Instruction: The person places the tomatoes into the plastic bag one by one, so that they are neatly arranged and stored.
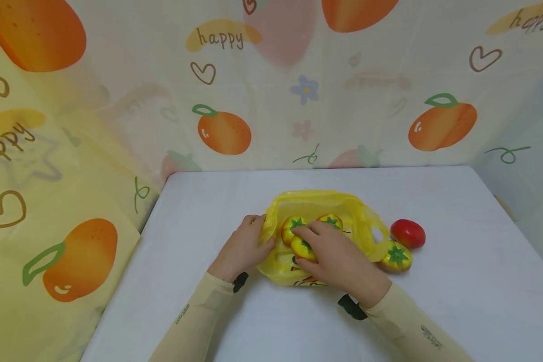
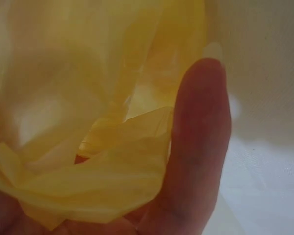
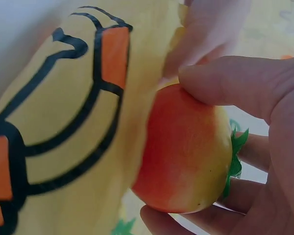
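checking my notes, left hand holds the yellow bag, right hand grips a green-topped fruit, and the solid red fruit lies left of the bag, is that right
No: the head view shows the solid red fruit right of the yellow bag. The left hand does hold it; the right hand grips a green-topped fruit.
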Demonstrator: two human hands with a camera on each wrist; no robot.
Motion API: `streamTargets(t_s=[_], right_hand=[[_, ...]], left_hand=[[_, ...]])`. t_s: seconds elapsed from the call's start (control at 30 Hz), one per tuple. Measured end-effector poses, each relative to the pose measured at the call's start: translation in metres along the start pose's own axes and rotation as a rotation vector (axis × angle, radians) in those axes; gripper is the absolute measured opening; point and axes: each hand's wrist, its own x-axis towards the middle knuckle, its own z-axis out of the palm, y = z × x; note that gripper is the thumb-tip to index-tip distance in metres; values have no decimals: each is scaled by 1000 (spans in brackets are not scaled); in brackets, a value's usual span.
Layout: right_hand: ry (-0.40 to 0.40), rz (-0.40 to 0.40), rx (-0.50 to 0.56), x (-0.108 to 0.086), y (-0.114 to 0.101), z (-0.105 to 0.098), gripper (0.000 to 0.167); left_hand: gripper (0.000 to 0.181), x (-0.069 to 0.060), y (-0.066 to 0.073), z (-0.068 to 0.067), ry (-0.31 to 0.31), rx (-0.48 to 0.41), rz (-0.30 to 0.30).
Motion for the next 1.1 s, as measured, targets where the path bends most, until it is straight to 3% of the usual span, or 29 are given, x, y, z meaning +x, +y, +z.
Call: streamTargets(t_s=[0.47,1.1], right_hand=[[-90,-14,13,9,-3,21,58],[-74,-47,-8,22,-4,38,56]], left_hand=[[66,0,-1,0,-6,8,-19],[66,1,0,1,-9,-6,-1]])
